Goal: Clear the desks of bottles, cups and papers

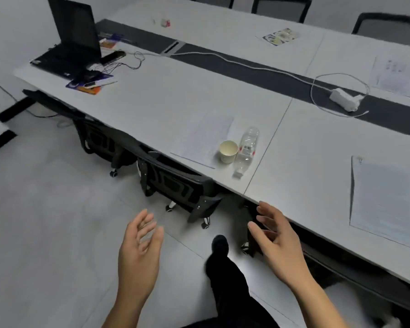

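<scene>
Both hands empty, fingers spread — left hand (139,245) over the floor, right hand (276,242) at the surface (152,100) edge. Paper cup (228,151) upright, touching a clear bottle (245,151) lying on its side; paper sheet (205,138) just left of them — another sheet (386,200) to the right.

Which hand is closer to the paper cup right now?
Right. The right hand is open at the desk edge, just below and right of the paper cup. The left hand hangs open over the floor, farther down and left of it.
</scene>
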The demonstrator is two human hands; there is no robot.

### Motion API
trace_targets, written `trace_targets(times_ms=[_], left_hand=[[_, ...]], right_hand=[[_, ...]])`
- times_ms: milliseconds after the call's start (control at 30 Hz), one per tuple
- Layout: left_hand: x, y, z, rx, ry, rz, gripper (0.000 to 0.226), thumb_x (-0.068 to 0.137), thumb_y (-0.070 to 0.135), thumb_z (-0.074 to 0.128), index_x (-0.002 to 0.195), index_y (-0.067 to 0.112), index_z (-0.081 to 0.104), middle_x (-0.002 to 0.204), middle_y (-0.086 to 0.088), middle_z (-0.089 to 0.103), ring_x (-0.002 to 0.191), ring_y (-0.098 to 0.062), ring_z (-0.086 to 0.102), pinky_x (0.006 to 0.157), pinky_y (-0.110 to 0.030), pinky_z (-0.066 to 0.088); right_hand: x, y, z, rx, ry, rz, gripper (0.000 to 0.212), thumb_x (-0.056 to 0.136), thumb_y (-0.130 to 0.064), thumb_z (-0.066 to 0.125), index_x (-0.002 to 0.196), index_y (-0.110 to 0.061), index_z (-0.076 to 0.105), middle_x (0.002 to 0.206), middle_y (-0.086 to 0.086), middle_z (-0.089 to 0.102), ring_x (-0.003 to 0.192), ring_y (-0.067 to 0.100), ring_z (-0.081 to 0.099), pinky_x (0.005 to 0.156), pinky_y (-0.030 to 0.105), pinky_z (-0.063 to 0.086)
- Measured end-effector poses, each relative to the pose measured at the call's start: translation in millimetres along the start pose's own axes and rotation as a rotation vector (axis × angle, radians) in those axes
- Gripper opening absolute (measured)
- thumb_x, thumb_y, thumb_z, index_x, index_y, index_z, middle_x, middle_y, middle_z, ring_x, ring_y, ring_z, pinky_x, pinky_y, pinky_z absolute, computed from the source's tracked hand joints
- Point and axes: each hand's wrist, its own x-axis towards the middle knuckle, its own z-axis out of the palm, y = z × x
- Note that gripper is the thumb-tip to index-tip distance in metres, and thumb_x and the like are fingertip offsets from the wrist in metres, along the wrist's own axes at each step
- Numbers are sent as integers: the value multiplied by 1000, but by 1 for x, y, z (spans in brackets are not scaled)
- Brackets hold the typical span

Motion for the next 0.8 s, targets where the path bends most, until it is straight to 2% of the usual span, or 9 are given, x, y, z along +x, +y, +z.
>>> trace_targets(times_ms=[200, 367, 467, 567, 633, 700, 800], left_hand=[[127, 38, 78, 65, -260, 47, 45, 94, 15, 62, 133, 33, 50, 129, 14, 60, 114, 9, 57, 83, -6, 48], [223, 75, 117, 55, -328, 102, 49, 93, 15, 64, 138, 29, 49, 132, 14, 58, 121, -1, 56, 93, -18, 47], [259, 78, 130, 49, -344, 82, 46, 94, 15, 63, 133, 34, 49, 130, 15, 59, 118, 2, 57, 89, -14, 47], [293, 58, 151, 137, -477, 54, 50, 93, 18, 65, 136, 34, 45, 135, 14, 55, 119, 1, 57, 88, -12, 48], [314, 34, 170, 293, -652, 37, 65, 90, 28, 70, 146, 31, 36, 142, 14, 44, 127, -4, 50, 101, -24, 47], [329, 10, 193, 482, -838, 104, 91, 83, 41, 76, 154, 30, 20, 152, 10, 28, 140, -9, 34, 115, -37, 36], [341, -16, 233, 633, -1028, 286, 119, 73, 47, 83, 156, 31, 0, 164, 9, 0, 151, -12, 6, 122, -39, 17]], right_hand=[[127, -7, 3, 52, 160, 103, 49, 92, -28, 68, 137, -33, 51, 133, -20, 56, 115, -5, 57, 86, 17, 48], [213, -35, 10, 22, 190, 116, 46, 92, -28, 68, 132, -40, 50, 130, -20, 56, 114, -5, 56, 91, 22, 49], [234, -38, 16, 22, 251, 172, 48, 92, -29, 68, 136, -35, 51, 132, -19, 55, 115, -4, 56, 90, 21, 48], [243, -23, 27, 8, 327, 250, 50, 92, -30, 68, 139, -34, 49, 133, -19, 54, 117, -3, 56, 93, 25, 50], [245, -8, 36, -22, 361, 326, 54, 92, -30, 68, 141, -35, 45, 134, -17, 52, 118, 1, 56, 95, 28, 50], [245, 8, 45, -63, 365, 403, 64, 91, -31, 68, 147, -34, 38, 137, -12, 49, 118, 6, 55, 95, 31, 50], [246, 32, 63, -94, 338, 502, 84, 87, -39, 71, 155, -33, 22, 150, -4, 38, 125, 12, 51, 101, 40, 50]])
